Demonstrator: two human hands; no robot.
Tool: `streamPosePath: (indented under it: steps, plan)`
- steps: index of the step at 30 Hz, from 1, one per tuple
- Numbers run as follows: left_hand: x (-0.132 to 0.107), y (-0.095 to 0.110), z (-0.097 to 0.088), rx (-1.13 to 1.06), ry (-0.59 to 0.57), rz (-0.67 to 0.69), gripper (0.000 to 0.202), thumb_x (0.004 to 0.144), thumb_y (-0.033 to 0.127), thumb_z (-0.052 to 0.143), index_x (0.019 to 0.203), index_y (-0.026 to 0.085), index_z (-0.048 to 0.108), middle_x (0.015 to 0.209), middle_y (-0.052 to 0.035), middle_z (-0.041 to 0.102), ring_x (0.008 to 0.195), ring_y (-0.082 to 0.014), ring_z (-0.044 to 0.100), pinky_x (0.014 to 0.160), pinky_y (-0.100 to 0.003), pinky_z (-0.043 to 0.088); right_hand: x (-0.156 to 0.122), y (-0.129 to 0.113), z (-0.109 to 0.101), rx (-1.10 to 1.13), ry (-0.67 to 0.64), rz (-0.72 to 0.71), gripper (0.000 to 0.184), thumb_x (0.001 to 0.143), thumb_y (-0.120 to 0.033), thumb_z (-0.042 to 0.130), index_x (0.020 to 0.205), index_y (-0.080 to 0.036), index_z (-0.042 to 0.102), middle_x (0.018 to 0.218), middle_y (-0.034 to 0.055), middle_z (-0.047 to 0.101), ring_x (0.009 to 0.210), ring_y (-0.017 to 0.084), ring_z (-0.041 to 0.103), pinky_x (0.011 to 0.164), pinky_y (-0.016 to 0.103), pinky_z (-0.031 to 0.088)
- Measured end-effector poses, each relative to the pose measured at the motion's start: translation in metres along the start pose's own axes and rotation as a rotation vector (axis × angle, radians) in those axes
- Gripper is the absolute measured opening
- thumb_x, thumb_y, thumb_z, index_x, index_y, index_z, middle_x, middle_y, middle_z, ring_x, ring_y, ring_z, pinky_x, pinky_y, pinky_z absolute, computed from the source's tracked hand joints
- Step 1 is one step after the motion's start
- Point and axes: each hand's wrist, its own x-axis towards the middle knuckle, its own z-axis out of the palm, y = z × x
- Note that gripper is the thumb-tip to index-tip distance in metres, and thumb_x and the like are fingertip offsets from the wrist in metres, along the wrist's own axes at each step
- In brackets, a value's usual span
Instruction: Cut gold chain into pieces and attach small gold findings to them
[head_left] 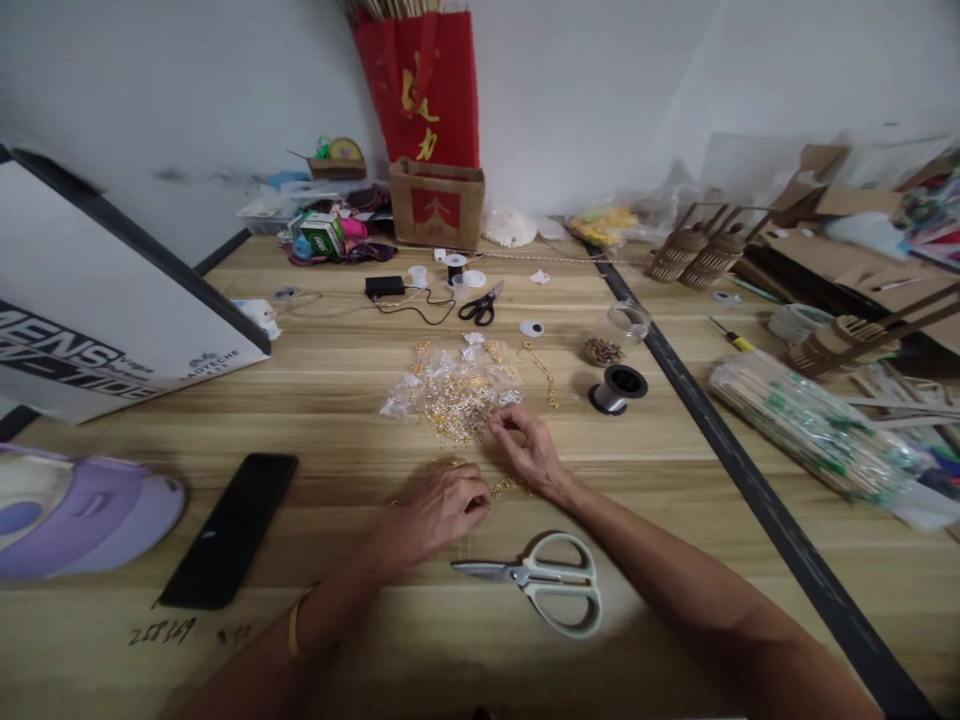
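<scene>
My left hand (pixel 442 505) rests on the wooden table (pixel 337 420), fingers curled in a pinch on small gold pieces too tiny to name. My right hand (pixel 529 445) reaches a little farther, fingertips pinched at the near edge of a pile of gold findings in clear bags (pixel 454 390). A short gold chain piece (pixel 508 487) lies between the hands. White-handled scissors (pixel 547 580) lie just in front of my wrists. A longer gold chain (pixel 544 372) lies right of the pile.
A black phone (pixel 229 540) and a purple cap (pixel 82 515) lie at left, a white box (pixel 97 310) behind them. A wire spool (pixel 616 388), beads (pixel 602 351), a glass jar (pixel 628 320), black scissors (pixel 481 305), a red bag (pixel 427 85) and a packet of sticks (pixel 810 425) stand farther off.
</scene>
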Motion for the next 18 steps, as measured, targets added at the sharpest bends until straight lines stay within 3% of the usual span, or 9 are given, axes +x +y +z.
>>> streamPosePath:
  steps: [9, 18]
  plan:
    - [-0.0013, 0.0016, 0.0057, 0.132, -0.018, 0.001, 0.018, 0.088, 0.021, 0.050, 0.080, 0.016, 0.065, 0.085, -0.0045, 0.064, 0.083, -0.0179, 0.058, 0.075, -0.029, 0.040, 0.0015, -0.0027, -0.0019, 0.031, -0.013, 0.025, 0.015, 0.087, -0.029, 0.049, 0.082, -0.017, 0.055, 0.077, 0.0024, 0.056, 0.073, 0.014, 0.053, 0.070, 0.026, 0.043]
    - [-0.0048, -0.0022, 0.0088, 0.093, 0.049, 0.045, 0.019, 0.090, 0.017, 0.044, 0.079, 0.016, 0.061, 0.084, -0.0044, 0.062, 0.080, -0.0166, 0.057, 0.075, -0.028, 0.042, 0.0088, -0.0056, -0.0070, 0.297, -0.114, 0.219, 0.022, 0.084, -0.037, 0.054, 0.078, -0.016, 0.054, 0.067, -0.0022, 0.047, 0.062, 0.010, 0.042, 0.057, 0.022, 0.034]
